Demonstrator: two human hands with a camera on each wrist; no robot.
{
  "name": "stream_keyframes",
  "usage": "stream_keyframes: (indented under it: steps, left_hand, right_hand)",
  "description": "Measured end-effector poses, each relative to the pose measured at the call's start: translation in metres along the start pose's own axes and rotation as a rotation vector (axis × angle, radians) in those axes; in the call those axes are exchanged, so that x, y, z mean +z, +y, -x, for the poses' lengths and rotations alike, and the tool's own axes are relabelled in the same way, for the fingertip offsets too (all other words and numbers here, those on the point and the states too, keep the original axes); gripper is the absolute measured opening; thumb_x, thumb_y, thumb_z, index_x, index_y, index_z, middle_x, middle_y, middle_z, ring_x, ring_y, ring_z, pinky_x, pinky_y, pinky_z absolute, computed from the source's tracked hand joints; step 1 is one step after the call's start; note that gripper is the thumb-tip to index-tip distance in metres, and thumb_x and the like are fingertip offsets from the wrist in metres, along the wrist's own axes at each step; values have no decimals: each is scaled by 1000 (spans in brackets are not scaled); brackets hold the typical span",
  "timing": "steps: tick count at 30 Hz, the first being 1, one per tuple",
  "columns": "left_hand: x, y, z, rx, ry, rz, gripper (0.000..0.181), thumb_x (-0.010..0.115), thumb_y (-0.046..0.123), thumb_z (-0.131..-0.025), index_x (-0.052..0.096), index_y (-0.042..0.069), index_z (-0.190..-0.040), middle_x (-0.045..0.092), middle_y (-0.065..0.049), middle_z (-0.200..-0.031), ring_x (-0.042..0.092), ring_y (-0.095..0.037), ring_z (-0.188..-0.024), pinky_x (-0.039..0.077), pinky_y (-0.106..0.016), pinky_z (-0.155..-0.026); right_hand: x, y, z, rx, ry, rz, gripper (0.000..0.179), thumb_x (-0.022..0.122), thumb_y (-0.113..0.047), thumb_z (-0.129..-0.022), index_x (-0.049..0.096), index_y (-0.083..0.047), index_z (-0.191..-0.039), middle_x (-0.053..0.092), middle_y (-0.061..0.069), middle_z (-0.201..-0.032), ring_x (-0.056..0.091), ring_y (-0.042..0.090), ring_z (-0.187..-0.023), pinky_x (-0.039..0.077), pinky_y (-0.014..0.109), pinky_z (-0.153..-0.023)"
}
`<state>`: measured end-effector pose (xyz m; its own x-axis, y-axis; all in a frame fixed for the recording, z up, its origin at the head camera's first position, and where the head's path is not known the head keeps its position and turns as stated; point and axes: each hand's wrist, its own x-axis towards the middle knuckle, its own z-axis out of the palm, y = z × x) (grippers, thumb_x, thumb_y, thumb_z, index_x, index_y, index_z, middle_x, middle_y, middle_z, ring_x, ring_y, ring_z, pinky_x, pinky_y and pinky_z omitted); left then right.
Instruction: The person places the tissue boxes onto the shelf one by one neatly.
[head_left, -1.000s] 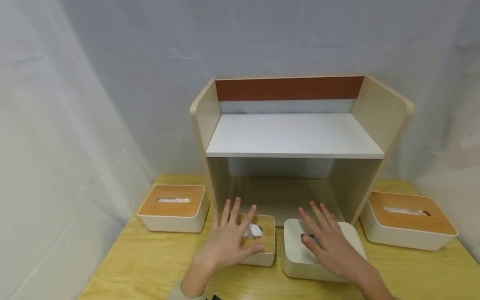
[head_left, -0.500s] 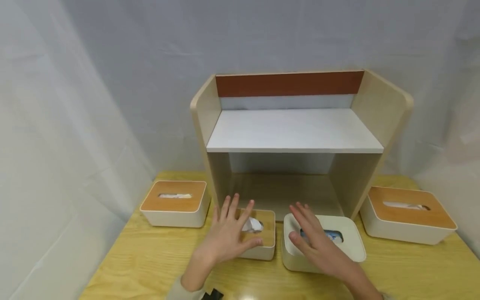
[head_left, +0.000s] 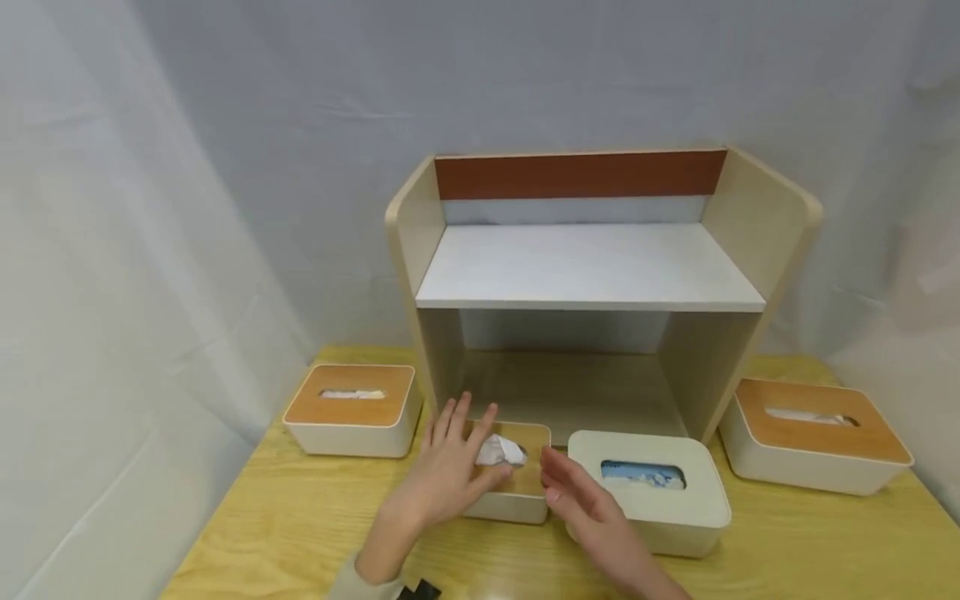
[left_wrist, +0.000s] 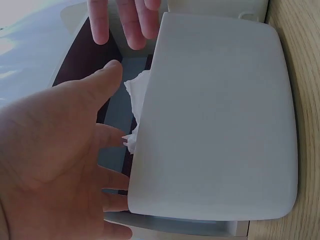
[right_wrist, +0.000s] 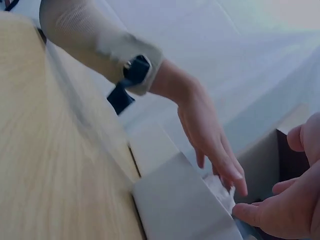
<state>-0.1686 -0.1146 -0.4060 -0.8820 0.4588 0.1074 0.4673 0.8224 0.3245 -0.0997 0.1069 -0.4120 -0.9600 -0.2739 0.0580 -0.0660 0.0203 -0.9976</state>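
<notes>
Left hand: reaches palm down over the near-left part of the wood-lidded box, fingers spread and thumb held apart; whether any fingertip touches the lid cannot be told.
Right hand: comes in at the same box's right edge, fingers held close together and slightly bent, thumb apart from them, gripping nothing; contact with the box is unclear.
Wood-lidded box: sits flat on the table below the left hand and just left of the right hand's fingertips, its pale wall filling much of the left wrist view.
White tissue: pokes up through the lid's slot, between the two hands, close to the left thumb and fingers.
Cream box: stands just right of the wood-lidded box, beside the right hand, a blue printed pack showing in its slot.
Shelf unit: rises behind both boxes, flanked by an orange-lidded box on the left and another orange-lidded box on the right.
Sleeve: beige, on the left arm, with a dark strap at the cuff.
</notes>
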Motion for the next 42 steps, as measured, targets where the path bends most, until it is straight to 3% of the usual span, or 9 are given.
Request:
stream_keyframes:
  steps: [5, 10, 14, 17, 21, 24, 29, 34, 42]
  left_hand:
    - [-2, -6, 1, -6, 17, 22, 77, 48, 57, -99, 25, 15, -159, 11, -24, -163, 8, -46, -149, 17, -68, -114]
    - [-2, -15, 8, 2, 24, 80, 75, 51, 54, -99, 28, 12, -157, 15, -26, -162, 14, -48, -147, 18, -67, -114]
    - [-2, -23, 11, -2, 16, 152, 79, 56, 52, -97, 25, 12, -158, 12, -27, -162, 16, -48, -147, 21, -70, -111]
    - [-4, -28, 12, -11, -13, 218, 84, 58, 52, -96, 20, 14, -160, 6, -28, -162, 19, -51, -144, 25, -73, -107]
    - [-6, -34, 14, -20, -73, 320, 89, 61, 49, -96, 12, 12, -160, -1, -31, -161, 30, -55, -138, 37, -69, -101]
    - [-7, -37, 14, -16, -110, 377, 93, 62, 46, -96, 7, 5, -159, 0, -32, -161, 27, -53, -140, 37, -63, -106]
    - [-4, -43, 14, -1, -159, 413, 98, 60, 45, -98, 1, -8, -155, 3, -32, -160, 16, -46, -146, 24, -55, -117]
    - [0, -48, 13, 3, -197, 431, 98, 57, 46, -99, -2, -10, -154, 5, -33, -158, 24, -44, -144, 27, -51, -116]
    - [1, -53, 11, 17, -253, 461, 102, 56, 49, -98, -8, -8, -154, 0, -33, -158, 37, -42, -139, 33, -49, -114]
  right_hand:
    - [16, 2, 3, 40, -4, -49, 60, 51, -18, -104, 26, 6, -153, 32, 28, -155, 34, 42, -142, 38, 29, -109]
    - [29, 5, 8, 34, 47, -60, 65, 57, -15, -100, 26, 5, -154, 25, 25, -159, 23, 43, -145, 29, 46, -114]
    - [33, 10, 10, -16, 94, -85, 68, 58, -5, -96, 24, 4, -155, 16, 28, -160, 16, 44, -146, 32, 30, -111]
    - [35, 14, 10, -34, 87, -110, 74, 57, 1, -94, 17, 4, -156, 6, 29, -162, 7, 43, -147, 26, 18, -108]
    - [37, 19, 7, 6, 95, -89, 83, 59, 0, -93, 7, 1, -158, -1, 26, -163, -1, 44, -148, 18, 33, -114]
    - [38, 23, 5, 40, 105, -91, 89, 59, 0, -92, -1, 0, -158, -5, 26, -163, -3, 46, -147, 14, 45, -112]
    - [40, 27, 3, 42, 105, -111, 93, 57, 5, -90, -8, 1, -156, -10, 27, -162, -7, 43, -147, 10, 40, -113]
    - [39, 34, -1, 80, 104, -85, 97, 59, 3, -88, -11, 1, -156, -15, 25, -161, -11, 41, -148, 3, 45, -114]
    - [41, 39, -3, 153, 137, -23, 99, 62, -1, -88, -9, 1, -156, -13, 27, -161, -4, 42, -148, 8, 50, -114]
